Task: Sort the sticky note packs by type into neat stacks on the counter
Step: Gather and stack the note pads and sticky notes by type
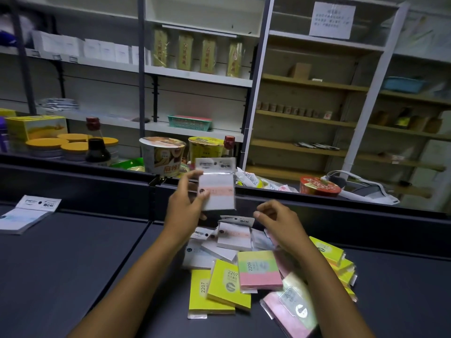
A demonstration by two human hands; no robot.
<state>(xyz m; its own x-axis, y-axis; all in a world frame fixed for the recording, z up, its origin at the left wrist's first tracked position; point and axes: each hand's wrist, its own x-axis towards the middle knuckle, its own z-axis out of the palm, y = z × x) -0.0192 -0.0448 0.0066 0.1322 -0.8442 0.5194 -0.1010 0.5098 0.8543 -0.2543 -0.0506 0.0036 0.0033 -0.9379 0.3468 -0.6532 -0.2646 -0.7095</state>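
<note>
One small stack sits far left on the worktop; the left hand grips a white pack, the right hand hovers loosely curled and empty over the unsorted heap.

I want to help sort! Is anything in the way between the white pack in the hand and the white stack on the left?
Nothing visible. The left hand holds the white pack up, and the bare counter runs to the stack.

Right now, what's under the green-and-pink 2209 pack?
The 2209 pack lies on the pile. Its left edge overlaps a yellow 2207 pack, and white packs run under its top edge. What lies beneath its middle is covered.
</note>
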